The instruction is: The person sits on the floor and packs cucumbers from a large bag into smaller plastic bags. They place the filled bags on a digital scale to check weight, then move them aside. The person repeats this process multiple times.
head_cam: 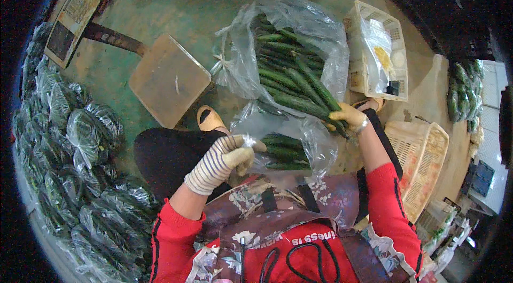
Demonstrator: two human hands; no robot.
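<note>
My left hand (222, 161), in a striped knit glove, pinches the gathered edge of a small clear plastic bag (320, 159) in front of my lap. Several dark green cucumbers (286, 147) lie inside this bag. Gripped near their ends, a few long cucumbers (310, 86) are in my gloved right hand (350, 118). Their far ends reach over the mouth of a large clear plastic sack (240, 54), where many more cucumbers (272, 52) are piled. The fingers under the held cucumbers are partly hidden.
A platform scale (170, 80) stands left of the sack. Bagged cucumbers (84, 139) are heaped along the left side. To the right are a plastic crate (356, 76) holding plastic packaging (378, 48), and a stained crate (421, 163). More bagged cucumbers (463, 92) lie farther right.
</note>
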